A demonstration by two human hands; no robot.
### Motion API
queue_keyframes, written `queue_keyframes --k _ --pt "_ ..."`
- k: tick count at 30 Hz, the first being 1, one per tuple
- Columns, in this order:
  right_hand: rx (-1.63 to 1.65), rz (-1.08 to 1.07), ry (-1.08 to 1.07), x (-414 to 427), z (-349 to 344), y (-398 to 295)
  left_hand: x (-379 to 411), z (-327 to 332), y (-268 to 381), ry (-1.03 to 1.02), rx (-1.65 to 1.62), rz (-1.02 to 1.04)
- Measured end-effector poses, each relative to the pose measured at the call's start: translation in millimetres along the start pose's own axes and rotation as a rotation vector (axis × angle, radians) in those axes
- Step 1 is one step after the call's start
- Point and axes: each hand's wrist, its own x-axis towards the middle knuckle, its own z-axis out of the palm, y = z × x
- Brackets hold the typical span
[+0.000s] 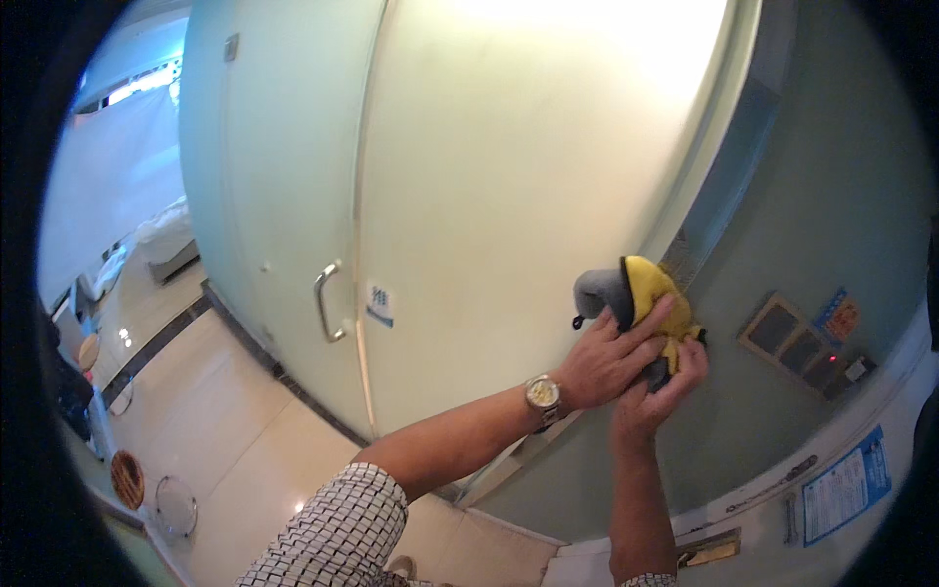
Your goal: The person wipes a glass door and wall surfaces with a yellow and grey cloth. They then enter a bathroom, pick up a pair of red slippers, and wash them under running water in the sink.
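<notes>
A yellow and grey cloth with black edging (656, 290) is bunched up in front of the right edge of a frosted glass panel (499, 220). My left hand (605, 359), with a metal watch (543, 392) on its wrist, grips the cloth from the left, fingers spread over the yellow side. On the cloth's lower right, my right hand (664, 389) holds it with bent fingers. Both hands are close together. Whether the cloth touches the glass or the frame beside it, I cannot tell.
Left of the panel is a glass door with a curved metal handle (323, 301). Switches in a frame (785, 337) are on the dark wall at right. A white door with a notice (847, 488) stands at lower right. Stools (128, 479) sit on the tiled floor at lower left.
</notes>
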Motion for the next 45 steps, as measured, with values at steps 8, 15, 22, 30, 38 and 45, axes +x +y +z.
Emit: queue_keyframes --k 8,15,22,30,38,45 --pt "0.003 0.004 0.014 -18 -14 15 -8 10 21 -0.027 0.025 0.004" --pt "0.000 0.001 -0.050 -26 -22 13 -10 -2 34 -0.173 0.103 -0.060" --pt "0.019 0.083 -0.079 -31 -31 -8 -9 -31 36 -0.281 0.093 -0.053" --pt "0.028 -0.077 -0.089 10 41 -114 -5 -138 -69 -0.190 0.113 0.042" --pt "-0.092 -0.090 -0.079 76 199 -143 25 -205 -230 -0.127 0.290 0.066" --pt "-0.336 -0.364 0.111 144 285 -145 74 -211 -297 0.012 0.263 0.087"
